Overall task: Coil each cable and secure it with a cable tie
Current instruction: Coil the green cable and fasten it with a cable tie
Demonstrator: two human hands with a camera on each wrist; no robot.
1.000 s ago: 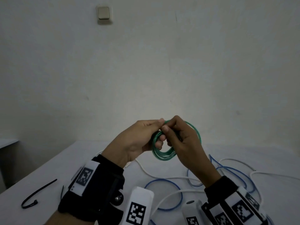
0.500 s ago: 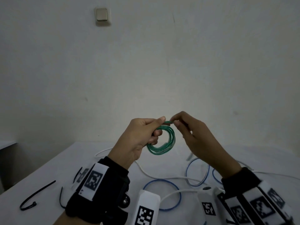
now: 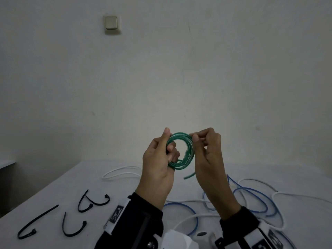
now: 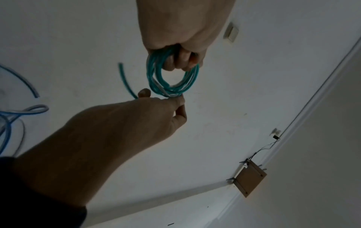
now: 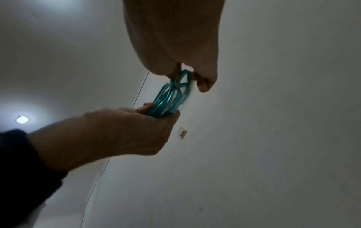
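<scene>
A green cable (image 3: 186, 155) is wound into a small coil and held up above the table. My left hand (image 3: 168, 150) grips the coil's left side, fingers curled through the loop (image 4: 171, 77). My right hand (image 3: 197, 141) pinches the coil's upper right side between thumb and fingers (image 5: 175, 92). A short loose end of the green cable (image 3: 188, 176) sticks out below the coil (image 4: 125, 80). Three black cable ties (image 3: 71, 225) lie on the table at the lower left.
Loose blue cables (image 3: 251, 200) and white cables (image 3: 122, 174) sprawl over the white table (image 3: 45, 194) under and right of my hands. A wall with a light switch (image 3: 111, 24) stands close behind the table.
The coil turned to face me and its free end shortened to a stub. My right hand shifted from the top of the coil to its right side. Both hands rose slightly.
</scene>
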